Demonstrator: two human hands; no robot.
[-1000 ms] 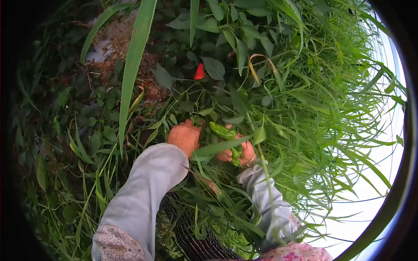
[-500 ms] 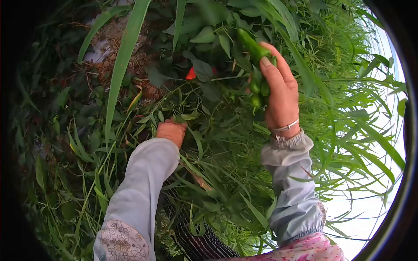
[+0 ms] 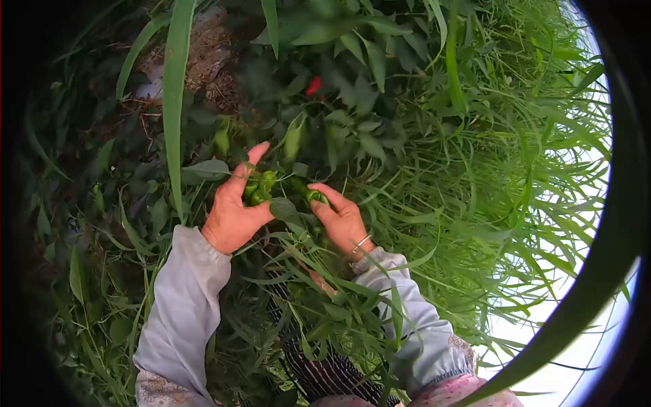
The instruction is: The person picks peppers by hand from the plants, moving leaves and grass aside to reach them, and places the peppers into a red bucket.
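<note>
My left hand (image 3: 232, 211) is at the middle left among the leaves, its thumb and forefinger curved around several green peppers (image 3: 260, 188). The other fingers of that hand are hidden. Just to the right, my right hand (image 3: 344, 220), with a bracelet at the wrist, has thumb and fingers closed on green peppers (image 3: 314, 196); leaves partly cover them. The two hands face each other with a small gap between. A pale green pepper (image 3: 292, 141) shows blurred above them.
A red pepper (image 3: 313, 85) shows among dark leaves farther up. Long grass blades (image 3: 176, 102) cross the view at the left, and another large blade (image 3: 576, 319) crosses at the lower right. Bare soil (image 3: 207, 64) lies at upper left; dense grass (image 3: 502, 169) fills the right.
My right hand has come down and left with its green peppers, close to my left hand. My left hand has shifted up and left and turned, now showing green peppers in it.
</note>
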